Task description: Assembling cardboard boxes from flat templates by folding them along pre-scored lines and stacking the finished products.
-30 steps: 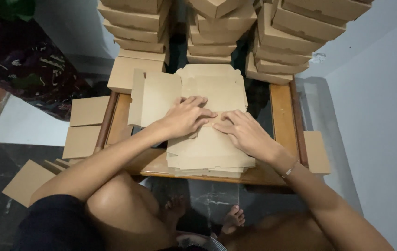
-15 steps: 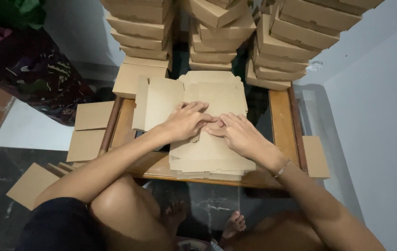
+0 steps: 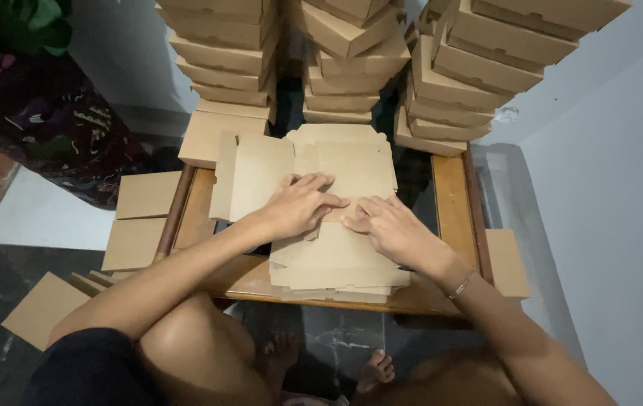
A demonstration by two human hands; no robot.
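While our left hand [image 3: 300, 204] and right hand [image 3: 388, 228] press open, flat fingers onto the flat brown cardboard box blank [image 3: 336, 169], it tops a stack at the low wooden table's [image 3: 453, 203] near edge.

Three stacks of folded brown cardboard boxes [image 3: 351, 53] are piled against the wall behind a low wooden table [image 3: 453, 203]. Loose cardboard flats [image 3: 145, 195] are scattered on the dark floor left of the table, and another piece [image 3: 507, 263] is seen at its right edge. A dark patterned cloth [image 3: 43, 120] is draped at upper left.
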